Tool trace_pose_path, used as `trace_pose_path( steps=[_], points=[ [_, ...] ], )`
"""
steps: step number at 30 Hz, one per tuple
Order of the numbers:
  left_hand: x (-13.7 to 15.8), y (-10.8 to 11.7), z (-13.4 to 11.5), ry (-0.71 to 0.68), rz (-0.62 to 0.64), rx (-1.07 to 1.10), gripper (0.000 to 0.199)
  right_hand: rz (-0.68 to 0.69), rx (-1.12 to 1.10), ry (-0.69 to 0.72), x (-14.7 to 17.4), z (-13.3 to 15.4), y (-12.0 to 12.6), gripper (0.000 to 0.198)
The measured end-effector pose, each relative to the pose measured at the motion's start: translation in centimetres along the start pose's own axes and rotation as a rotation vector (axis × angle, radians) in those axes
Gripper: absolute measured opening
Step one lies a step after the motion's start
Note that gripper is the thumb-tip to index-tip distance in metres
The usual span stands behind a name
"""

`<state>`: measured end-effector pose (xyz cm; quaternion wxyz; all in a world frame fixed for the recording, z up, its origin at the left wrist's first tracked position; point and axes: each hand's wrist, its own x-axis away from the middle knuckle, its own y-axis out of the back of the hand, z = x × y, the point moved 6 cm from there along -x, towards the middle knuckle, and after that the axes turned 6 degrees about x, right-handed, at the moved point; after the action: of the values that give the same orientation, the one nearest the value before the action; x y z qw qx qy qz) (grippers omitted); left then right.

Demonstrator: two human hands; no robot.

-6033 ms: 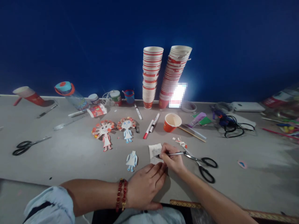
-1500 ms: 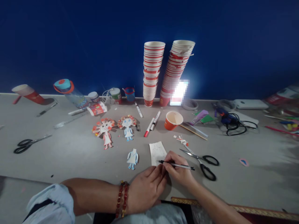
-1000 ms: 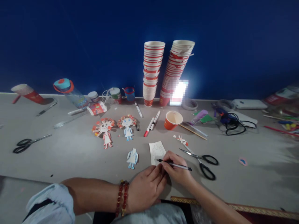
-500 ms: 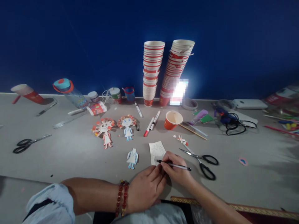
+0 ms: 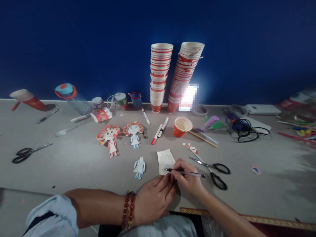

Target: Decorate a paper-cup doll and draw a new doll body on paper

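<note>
My right hand (image 5: 189,177) is closed around a black-and-clear pen (image 5: 185,172), its tip on a small piece of white paper (image 5: 163,161). Pencil-thin outlines of a body with arms show on that paper. Flat on the table, my left hand (image 5: 156,196) reaches its fingertips to the paper's lower edge, close beside the right hand. Left of the paper lies a cut-out blue-edged dress figure (image 5: 139,168) without a head. Farther back are two paper dolls with curled hair, one red (image 5: 112,140) and one blue (image 5: 134,135).
Black-handled scissors (image 5: 217,174) lie open to the right, another pair (image 5: 27,154) far left. Behind stand two tall paper cup stacks (image 5: 160,79), a single orange cup (image 5: 181,127), markers (image 5: 158,133) and a water bottle (image 5: 74,98). A tangled black cable (image 5: 247,131) sits at right.
The pen has tilted slightly, its back end swinging a little to the right, with the tip still at the drawing. My left hand stays in place; the whole view shifts slightly.
</note>
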<state>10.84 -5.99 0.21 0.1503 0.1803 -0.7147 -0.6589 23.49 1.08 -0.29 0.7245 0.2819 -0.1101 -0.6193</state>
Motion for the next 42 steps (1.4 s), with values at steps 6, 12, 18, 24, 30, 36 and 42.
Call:
trace_pose_path(
  steps=[6,12,18,24,30,36,42],
  points=[
    [0.1,0.1,0.0,-0.006,-0.006,-0.025,0.079,-0.026,-0.041,0.013,0.1,-0.2,0.4,0.015],
    [0.1,-0.1,-0.1,-0.005,-0.017,-0.023,0.078,0.019,0.016,0.034,0.1,0.1,-0.2,0.013],
    [0.1,-0.1,-0.1,-0.008,-0.013,0.007,0.075,0.045,0.058,0.018,0.1,0.0,-0.4,0.011],
    [0.0,-0.1,-0.1,-0.009,-0.001,0.010,0.075,0.056,0.092,0.015,0.1,-0.1,-0.5,0.010],
    [0.0,-0.1,0.0,-0.004,-0.004,0.001,0.076,0.045,0.051,0.024,0.1,-0.1,-0.4,0.012],
    [0.0,0.0,0.0,-0.010,-0.005,-0.005,0.076,0.036,0.029,0.027,0.0,0.1,-0.3,0.012],
    [0.0,0.0,0.0,0.001,-0.025,-0.021,0.078,0.003,0.025,0.034,0.1,0.2,0.1,0.013]
  ],
)
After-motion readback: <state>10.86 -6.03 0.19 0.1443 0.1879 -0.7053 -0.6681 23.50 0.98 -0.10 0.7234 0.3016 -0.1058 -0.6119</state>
